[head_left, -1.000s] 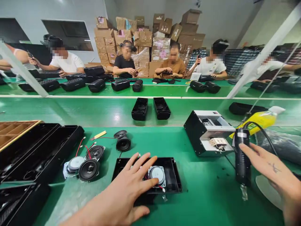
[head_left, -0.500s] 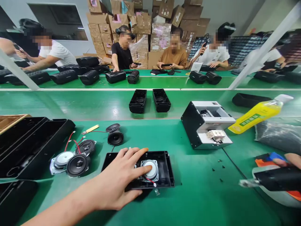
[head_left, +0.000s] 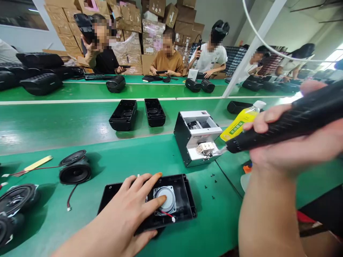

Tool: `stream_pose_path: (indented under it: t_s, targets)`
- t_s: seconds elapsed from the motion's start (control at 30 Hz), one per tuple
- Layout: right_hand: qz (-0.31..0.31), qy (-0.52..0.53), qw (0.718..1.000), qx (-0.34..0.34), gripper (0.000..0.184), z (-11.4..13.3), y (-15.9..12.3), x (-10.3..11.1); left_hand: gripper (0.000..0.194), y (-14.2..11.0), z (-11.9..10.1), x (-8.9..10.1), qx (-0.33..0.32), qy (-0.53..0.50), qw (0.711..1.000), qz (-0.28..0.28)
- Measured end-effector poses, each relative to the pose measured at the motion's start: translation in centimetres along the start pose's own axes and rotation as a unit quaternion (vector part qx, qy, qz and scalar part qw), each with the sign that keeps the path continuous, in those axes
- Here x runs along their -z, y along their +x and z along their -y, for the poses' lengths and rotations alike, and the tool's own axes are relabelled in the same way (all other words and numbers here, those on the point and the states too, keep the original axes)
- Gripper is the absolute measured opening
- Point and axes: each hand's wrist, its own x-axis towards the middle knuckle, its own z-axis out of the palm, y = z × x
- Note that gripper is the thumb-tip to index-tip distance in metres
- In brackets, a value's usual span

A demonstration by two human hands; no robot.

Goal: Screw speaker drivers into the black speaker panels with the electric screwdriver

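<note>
Head view: my left hand (head_left: 134, 210) presses flat on the black plastic speaker shell (head_left: 150, 207); my right hand (head_left: 292, 142) grips the black electric screwdriver (head_left: 284, 123), tip at the grey screw dispenser (head_left: 198, 137), up-right of the shell.

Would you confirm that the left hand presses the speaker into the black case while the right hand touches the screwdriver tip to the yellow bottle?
Not quite. In the head view the screwdriver tip meets the white-and-black box, not the yellow bottle. The rest holds: left hand on the speaker in the black case, right hand gripping the tool.
</note>
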Motion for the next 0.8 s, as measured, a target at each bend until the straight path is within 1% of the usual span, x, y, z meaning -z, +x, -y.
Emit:
stream_pose_path:
  t_s: [0.07,0.13,0.23,0.33,0.43,0.53,0.63,0.7,0.8]
  targets:
    - [0.016,0.084,0.996,0.032,0.063,-1.1,-0.1,-0.6,0.066,0.2,0.1,-0.2,-0.004,0.016,1.0,-0.015]
    - [0.025,0.135,0.99,0.021,0.059,-1.5,-0.5,-1.3,0.07,0.1,0.3,-0.5,-0.012,0.039,0.998,-0.04]
    - [0.035,0.191,0.981,-0.018,0.059,-1.5,-1.0,-2.5,0.075,-0.2,0.5,-1.1,-0.033,0.07,0.994,-0.081]
    - [0.031,0.196,0.98,-0.021,0.064,-1.9,-1.1,-3.4,0.078,-0.5,0.4,-1.7,-0.025,0.088,0.99,-0.107]
    - [0.027,0.186,0.982,-0.009,0.07,-2.7,-1.0,-3.7,0.078,-0.6,0.4,-2.0,-0.024,0.102,0.989,-0.108]
    - [0.039,0.188,0.981,-0.012,0.074,-3.3,-0.9,-3.6,0.073,-0.7,0.4,-1.9,-0.047,0.101,0.988,-0.102]
    - [0.048,0.187,0.981,-0.021,0.075,-3.2,-1.1,-3.4,0.071,-0.7,0.2,-1.5,-0.023,0.094,0.99,-0.101]
    - [0.045,0.183,0.982,-0.027,0.076,-2.9,-1.2,-3.3,0.071,-0.7,0.1,-1.1,-0.014,0.09,0.992,-0.088]
    - [0.043,0.189,0.981,-0.008,0.071,-2.4,-1.6,-2.9,0.071,-0.6,0.1,-0.8,-0.02,0.071,0.995,-0.061]
